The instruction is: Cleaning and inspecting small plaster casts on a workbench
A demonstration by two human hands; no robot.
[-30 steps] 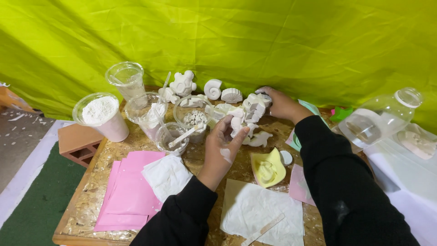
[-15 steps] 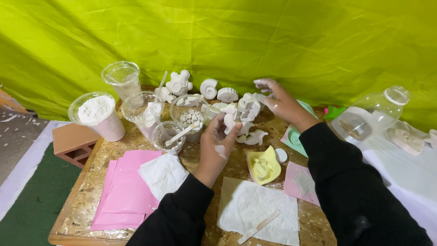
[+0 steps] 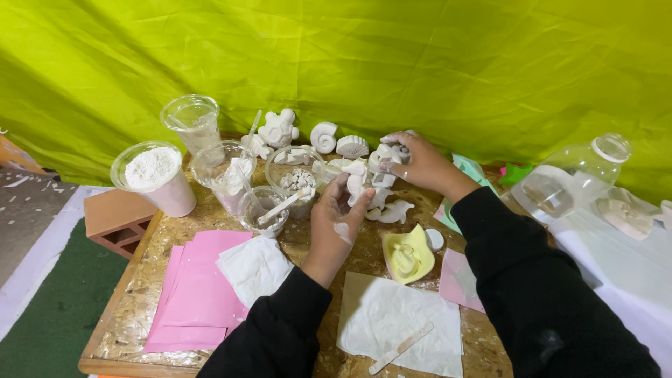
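My left hand: raised over the middle of the table, palm up and smeared with white, fingers pinched round a small white plaster cast at my fingertips.
My right hand: reaching to the back of the table, fingers curled down onto a white plaster figure; I cannot tell whether I grip it or only touch it.
Cast in my left hand: sits above my palm, just left of my right hand and close to the figure under it.
Fish-shaped cast: lies flat on the board, between my two wrists, just right of my left hand.
Back row: a snail-shell cast, a scallop-shell cast and a knobbly turtle-like cast, all beyond my left fingertips.
Yellow mould: near my left forearm, to its right, with a pale cast inside.
Cups: a clear cup of white powder far left, an empty clear cup behind it, a small bowl with a stirring stick just left of my left hand.
Paper: pink sheets under a white tissue at left; a white sheet with a wooden stick near my elbows.
Table: rough chipboard, dusted white.
Right edge: a clear plastic bottle lying on its side, well away from both hands.
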